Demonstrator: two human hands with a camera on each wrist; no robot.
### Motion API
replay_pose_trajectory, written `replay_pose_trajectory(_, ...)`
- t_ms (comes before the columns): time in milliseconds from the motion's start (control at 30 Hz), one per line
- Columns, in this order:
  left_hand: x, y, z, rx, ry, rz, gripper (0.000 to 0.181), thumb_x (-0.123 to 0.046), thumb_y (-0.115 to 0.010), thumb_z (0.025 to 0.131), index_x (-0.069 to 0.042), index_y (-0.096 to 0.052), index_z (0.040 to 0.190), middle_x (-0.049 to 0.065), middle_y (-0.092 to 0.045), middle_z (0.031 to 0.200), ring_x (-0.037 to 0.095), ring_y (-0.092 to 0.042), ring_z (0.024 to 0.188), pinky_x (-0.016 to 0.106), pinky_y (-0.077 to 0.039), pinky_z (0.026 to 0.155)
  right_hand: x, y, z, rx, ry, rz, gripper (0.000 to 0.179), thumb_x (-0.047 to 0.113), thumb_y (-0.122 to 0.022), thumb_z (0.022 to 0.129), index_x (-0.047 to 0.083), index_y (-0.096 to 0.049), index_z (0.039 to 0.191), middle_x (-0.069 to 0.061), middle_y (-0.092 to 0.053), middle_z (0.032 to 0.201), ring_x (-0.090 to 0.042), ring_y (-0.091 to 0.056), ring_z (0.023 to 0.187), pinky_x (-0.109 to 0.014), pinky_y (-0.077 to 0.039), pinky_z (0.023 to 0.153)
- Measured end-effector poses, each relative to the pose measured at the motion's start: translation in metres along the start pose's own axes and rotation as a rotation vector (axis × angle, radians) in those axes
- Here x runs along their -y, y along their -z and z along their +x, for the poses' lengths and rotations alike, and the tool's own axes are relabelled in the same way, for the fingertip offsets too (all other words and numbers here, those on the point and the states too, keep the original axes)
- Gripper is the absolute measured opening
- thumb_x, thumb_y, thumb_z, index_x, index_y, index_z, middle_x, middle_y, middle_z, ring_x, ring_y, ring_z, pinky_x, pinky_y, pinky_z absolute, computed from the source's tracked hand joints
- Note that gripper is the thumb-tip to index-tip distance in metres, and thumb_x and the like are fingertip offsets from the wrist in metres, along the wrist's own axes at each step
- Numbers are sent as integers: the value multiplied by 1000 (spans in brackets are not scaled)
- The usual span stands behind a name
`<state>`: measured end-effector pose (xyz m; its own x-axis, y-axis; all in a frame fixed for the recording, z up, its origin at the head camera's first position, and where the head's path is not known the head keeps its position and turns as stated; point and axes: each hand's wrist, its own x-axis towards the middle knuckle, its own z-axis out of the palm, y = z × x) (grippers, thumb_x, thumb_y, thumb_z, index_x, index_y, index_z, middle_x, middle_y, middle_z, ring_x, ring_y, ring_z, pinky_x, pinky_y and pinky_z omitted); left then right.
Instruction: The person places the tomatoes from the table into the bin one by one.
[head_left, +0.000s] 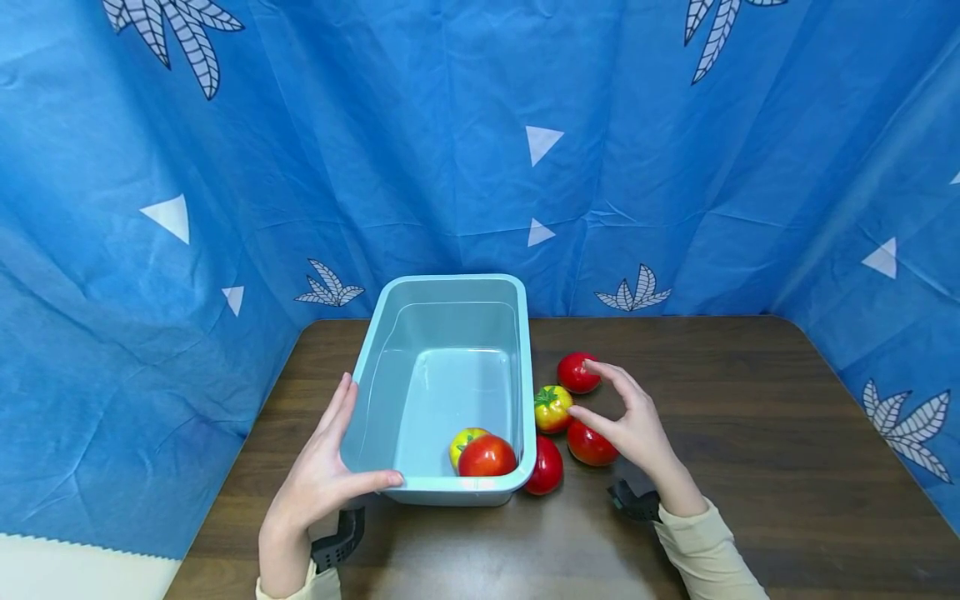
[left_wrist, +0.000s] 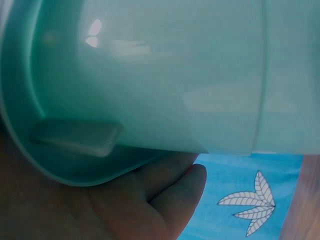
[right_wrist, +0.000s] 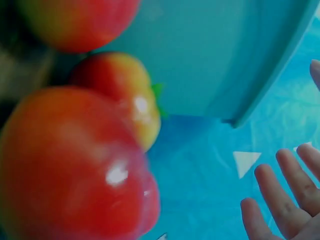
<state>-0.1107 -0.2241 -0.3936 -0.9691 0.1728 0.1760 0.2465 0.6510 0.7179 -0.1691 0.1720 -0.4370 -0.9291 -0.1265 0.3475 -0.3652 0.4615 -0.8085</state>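
Observation:
A light blue plastic basin (head_left: pixel 438 287) stands on the table. At its near left corner, my left hand (head_left: pixel 322 471) lays its thumb along the near rim, with extended fingers along the left side. Inside, an orange-red round fruit (head_left: pixel 487 456) partly hides a yellow-green one (head_left: pixel 463 442). My right hand (head_left: pixel 630 417) hovers right of the basin, thumb and fingers spread apart with nothing held. Below and around it lie a yellow-red tomato (head_left: pixel 552 408) with a green top and red round fruits (head_left: pixel 577 372), (head_left: pixel 591 443), (head_left: pixel 545 467). In the right wrist view, a red fruit (right_wrist: pixel 75 165) looms close.
The brown wooden table (head_left: pixel 750 433) extends to the right of the fruits. A blue patterned cloth (head_left: pixel 465 150) hangs behind and along both sides. A dark strap (head_left: pixel 339 537) sits on the left wrist, another (head_left: pixel 633 500) on the right.

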Motion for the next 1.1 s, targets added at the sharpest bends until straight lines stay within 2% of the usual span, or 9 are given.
replay_pose_trajectory(200,0,-1,0,3,2,4,120,-37,-87,61,-12,-13,151,-5,-2,157,32,-17,139,64,-27,100,-19,3,-12,55,-16,-25,65,23,-79,76,14,-50,133,-5,-49,133,-26,-44,121,-61,-39,92)
replay_pose_trajectory(500,-1,0,0,0,0,3,119,-37,-87,61,-11,-13,151,-4,-2,157,33,-18,138,66,-27,98,-44,6,-31,86,-39,-48,69,25,-82,72,15,-50,132,-4,-50,131,-26,-45,119,-63,-40,89)
replay_pose_trajectory(700,-1,0,0,2,5,0,120,-37,-87,61,-12,-13,151,-5,-2,157,33,-17,139,65,-27,99,-57,6,-34,125,-27,-83,72,28,-84,69,12,-51,131,-6,-52,129,-28,-47,116,-60,-43,87)
replay_pose_trajectory(1100,-1,0,0,0,1,0,120,-38,-88,61,-11,-14,151,-5,-2,157,32,-17,139,64,-27,100,-68,7,-35,251,-101,-82,75,33,-85,66,12,-53,130,-9,-52,129,-33,-48,114,-57,-45,88)
